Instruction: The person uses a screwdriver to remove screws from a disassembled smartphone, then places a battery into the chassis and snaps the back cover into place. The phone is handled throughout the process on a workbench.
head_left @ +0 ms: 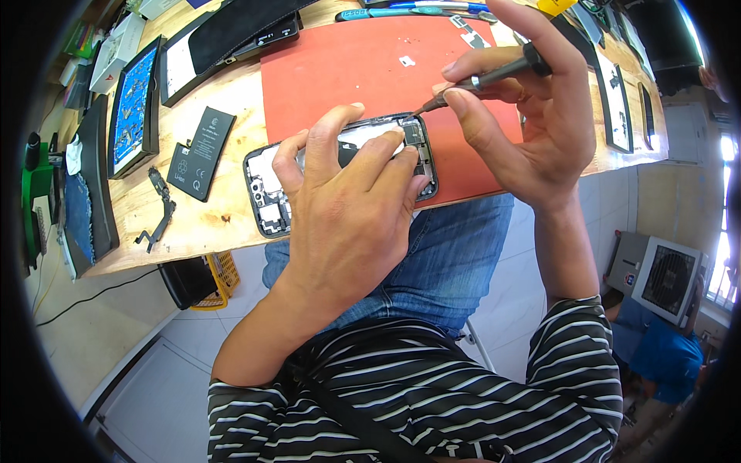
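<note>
So, nearest, the left hand [347,204] lies over an opened smartphone [266,177], fingers spread; whether its thumb pinches anything I cannot tell. The phone rests by the near edge of a wooden workbench [201,225], partly on a red mat [324,73]. The right hand [540,135] pinches a dark screwdriver [498,73], tip at the phone's far right corner. Left lies a black phone battery [202,154]; farther, a blue-bottomed parts tray [133,104]

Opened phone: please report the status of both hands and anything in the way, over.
Left hand over opened phone, touching it. Right hand holding screwdriver, tip at far right corner. Left hand hides part of the interior.
</note>
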{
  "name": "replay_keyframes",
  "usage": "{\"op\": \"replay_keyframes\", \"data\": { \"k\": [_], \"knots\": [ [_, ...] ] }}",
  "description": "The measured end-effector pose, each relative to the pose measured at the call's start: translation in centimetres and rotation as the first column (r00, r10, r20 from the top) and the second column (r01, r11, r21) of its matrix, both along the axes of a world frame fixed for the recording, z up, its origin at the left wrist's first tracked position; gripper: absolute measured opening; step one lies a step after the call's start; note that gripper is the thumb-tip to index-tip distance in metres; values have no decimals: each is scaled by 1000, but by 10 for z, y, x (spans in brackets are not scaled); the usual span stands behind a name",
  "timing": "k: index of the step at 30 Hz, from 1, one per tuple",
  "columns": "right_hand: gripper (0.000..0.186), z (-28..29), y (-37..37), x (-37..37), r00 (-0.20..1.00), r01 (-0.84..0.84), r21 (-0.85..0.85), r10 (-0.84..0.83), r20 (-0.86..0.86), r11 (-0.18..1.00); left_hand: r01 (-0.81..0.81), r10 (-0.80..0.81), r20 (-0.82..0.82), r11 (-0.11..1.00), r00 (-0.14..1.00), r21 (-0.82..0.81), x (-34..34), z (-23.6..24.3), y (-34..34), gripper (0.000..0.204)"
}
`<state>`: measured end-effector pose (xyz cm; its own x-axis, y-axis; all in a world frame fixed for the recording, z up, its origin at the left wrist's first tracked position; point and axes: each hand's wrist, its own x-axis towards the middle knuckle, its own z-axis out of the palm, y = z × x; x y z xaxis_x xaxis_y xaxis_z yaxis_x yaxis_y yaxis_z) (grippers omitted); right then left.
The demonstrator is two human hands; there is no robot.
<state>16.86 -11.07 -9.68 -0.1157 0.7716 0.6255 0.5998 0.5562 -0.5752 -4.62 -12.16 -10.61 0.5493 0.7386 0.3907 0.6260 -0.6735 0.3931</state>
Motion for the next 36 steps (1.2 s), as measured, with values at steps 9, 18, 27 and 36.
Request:
{"op": "replay_keyframes", "data": {
  "k": [9, 18, 27, 36],
  "knots": [
    [70, 10, 5, 3, 990, -132, -9, 133, 45, 991, 10, -10, 13, 999, 1000, 34, 2, -2, 0, 29],
    [64, 15, 17, -7, 963, -263, -32, 261, -63, 964, 20, -20, 2, 1000, 1000, 9, 3, 1, 0, 32],
    [59, 26, 20, -20, 988, -153, 29, 152, 32, 988, 25, -28, -46, 999, 999, -47, 0, 9, -2, 37],
    [67, 35, 29, -16, 964, -155, -13, 154, 219, 988, 49, -50, -33, 998, 998, -41, -1, 6, -3, 45]
  ]
}}
